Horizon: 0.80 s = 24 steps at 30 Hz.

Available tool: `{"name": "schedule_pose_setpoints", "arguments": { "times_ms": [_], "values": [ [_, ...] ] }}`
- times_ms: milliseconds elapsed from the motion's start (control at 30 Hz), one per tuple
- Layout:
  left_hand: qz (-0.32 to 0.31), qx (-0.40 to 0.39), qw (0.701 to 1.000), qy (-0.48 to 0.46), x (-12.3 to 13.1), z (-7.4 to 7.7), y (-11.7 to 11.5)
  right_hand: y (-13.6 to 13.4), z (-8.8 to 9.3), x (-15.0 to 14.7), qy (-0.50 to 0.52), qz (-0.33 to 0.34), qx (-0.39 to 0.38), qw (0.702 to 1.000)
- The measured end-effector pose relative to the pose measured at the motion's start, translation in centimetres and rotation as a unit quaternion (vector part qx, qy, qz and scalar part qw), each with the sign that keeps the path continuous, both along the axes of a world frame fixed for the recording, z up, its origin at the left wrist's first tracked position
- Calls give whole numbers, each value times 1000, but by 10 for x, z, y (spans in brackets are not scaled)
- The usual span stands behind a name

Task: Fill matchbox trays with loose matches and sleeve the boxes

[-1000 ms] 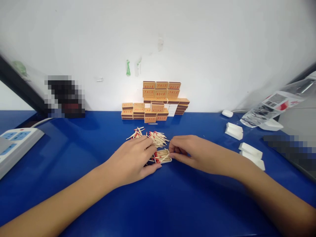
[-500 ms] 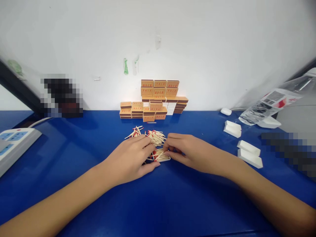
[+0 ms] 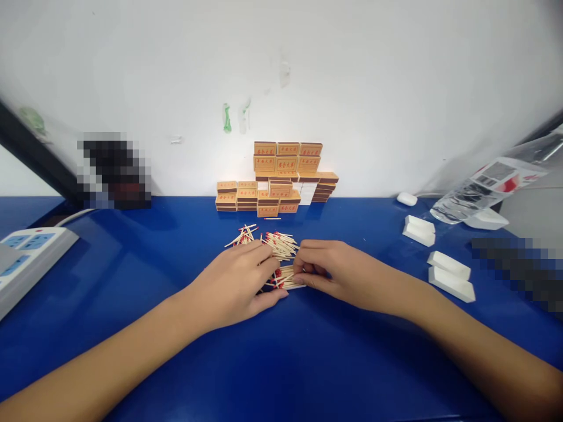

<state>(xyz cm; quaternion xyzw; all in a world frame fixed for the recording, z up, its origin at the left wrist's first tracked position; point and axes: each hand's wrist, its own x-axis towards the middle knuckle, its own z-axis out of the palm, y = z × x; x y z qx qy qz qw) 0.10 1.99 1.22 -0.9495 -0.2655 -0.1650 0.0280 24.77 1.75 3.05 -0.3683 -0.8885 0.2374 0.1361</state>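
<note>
A small white matchbox tray (image 3: pixel 301 286) filled with red-headed matches (image 3: pixel 287 275) lies between my hands, largely covered by them. My left hand (image 3: pixel 248 272) curves round its left end, with bent fingers on the far side and the thumb along the near side. At the right end, my right hand (image 3: pixel 323 265) has thumb and fingertips pinched together on the match ends. Just beyond lie two loose heaps, a larger match pile (image 3: pixel 281 245) and a tangled match pile (image 3: pixel 244 235) partly behind my left fingers.
Stacked matchboxes (image 3: pixel 287 164) stand against the wall, with a single match (image 3: pixel 272 218) before them. To the right are empty white trays (image 3: pixel 451 283), another tray pair (image 3: pixel 419 230), a white rounded case (image 3: pixel 407 199) and a tilted plastic bottle (image 3: pixel 488 181). A power strip (image 3: pixel 39 258) sits left.
My right fingertips have shifted slightly down and closer onto the match ends in the tray. My left hand keeps its place; the whole view has moved a little.
</note>
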Motion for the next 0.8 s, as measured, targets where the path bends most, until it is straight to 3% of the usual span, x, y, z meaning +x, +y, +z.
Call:
{"name": "schedule_pose_setpoints", "arguments": {
  "times_ms": [367,800],
  "values": [
    [-1,2,1000,5,-1,1,-1,-2,-2,-2,6,-38,29,999],
    [-3,3,1000,9,-1,1,-1,-3,-2,-3,1,-13,17,1000]
  ]
}}
